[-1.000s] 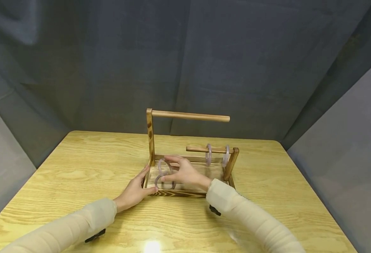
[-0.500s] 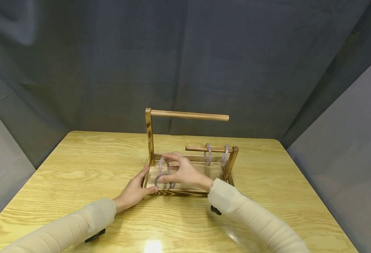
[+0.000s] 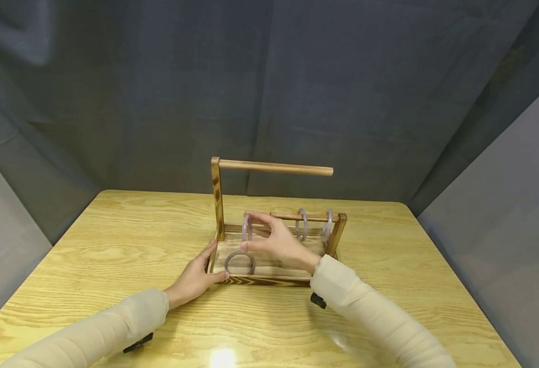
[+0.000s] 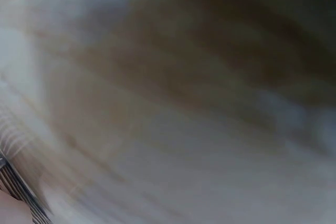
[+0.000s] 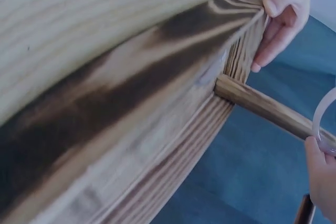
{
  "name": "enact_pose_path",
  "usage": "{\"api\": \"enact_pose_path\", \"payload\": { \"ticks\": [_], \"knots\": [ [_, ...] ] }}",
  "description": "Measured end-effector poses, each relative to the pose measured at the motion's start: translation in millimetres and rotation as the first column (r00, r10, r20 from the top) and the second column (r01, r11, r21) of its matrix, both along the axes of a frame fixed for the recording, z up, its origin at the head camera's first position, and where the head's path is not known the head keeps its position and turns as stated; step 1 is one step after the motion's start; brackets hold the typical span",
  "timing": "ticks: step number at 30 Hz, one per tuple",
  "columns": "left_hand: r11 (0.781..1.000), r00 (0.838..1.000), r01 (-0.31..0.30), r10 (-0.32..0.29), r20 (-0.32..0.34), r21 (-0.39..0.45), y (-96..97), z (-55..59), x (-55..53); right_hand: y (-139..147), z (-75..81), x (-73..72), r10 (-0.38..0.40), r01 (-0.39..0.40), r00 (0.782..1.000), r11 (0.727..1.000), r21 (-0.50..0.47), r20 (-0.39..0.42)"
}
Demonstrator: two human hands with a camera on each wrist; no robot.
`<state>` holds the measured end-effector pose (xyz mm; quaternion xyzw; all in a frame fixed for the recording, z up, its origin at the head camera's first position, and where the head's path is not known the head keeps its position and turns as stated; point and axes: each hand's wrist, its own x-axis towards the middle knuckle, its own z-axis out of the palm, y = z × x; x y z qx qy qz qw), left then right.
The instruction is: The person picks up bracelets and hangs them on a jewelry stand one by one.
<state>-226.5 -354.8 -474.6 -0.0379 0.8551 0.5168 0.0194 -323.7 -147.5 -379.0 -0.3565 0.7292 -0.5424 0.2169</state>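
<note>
My right hand [image 3: 280, 243] pinches a pale purple bangle [image 3: 244, 228] between thumb and fingers, upright above the tray of a wooden stand [image 3: 269, 281]. The bangle is left of the free end of the stand's short lower bar [image 3: 284, 216]. Two more bangles, one [image 3: 304, 227] near the bar's middle and one [image 3: 327, 230] by its post, hang there. A darker-looking bangle [image 3: 227, 263] is in the tray's front left part. My left hand [image 3: 194, 278] grips the tray's front left corner, thumb in front and fingers along the side, as the right wrist view also shows.
The stand's long upper bar [image 3: 276, 167] runs rightward from a tall left post [image 3: 218, 204], above and behind my right hand. Wooden table [image 3: 126, 240] surrounds the stand, and a dark curtain [image 3: 269, 92] hangs behind. The left wrist view is mostly blurred.
My right hand has lifted its bangle up and slightly right, away from the bangle in the tray, which now shows whole. The left hand stays at the corner.
</note>
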Motion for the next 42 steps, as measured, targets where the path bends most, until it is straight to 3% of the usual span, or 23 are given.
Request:
{"api": "enact_pose_path", "payload": {
  "ticks": [16,27,36,42],
  "knots": [
    [1.0,1.0,0.006,-0.006,-0.004,-0.002,-0.2,0.2,0.1,30,23.2,-11.2,-0.01,0.013,0.992,1.0,0.021,-0.125],
    [1.0,1.0,0.016,-0.016,-0.011,-0.005,-0.5,0.2,1.0,62,46.8,-18.8,-0.076,0.084,0.98,0.996,0.041,-0.185],
    [1.0,1.0,0.01,-0.01,-0.006,-0.007,-1.3,1.0,1.1,86,59.4,-29.5,-0.124,0.113,0.975,0.991,-0.068,-0.186],
    [1.0,1.0,0.015,-0.015,0.0,0.0,-0.5,1.3,1.8,99,61.6,-35.4,-0.151,0.144,0.967,0.988,-0.047,-0.205]
  ]
}}
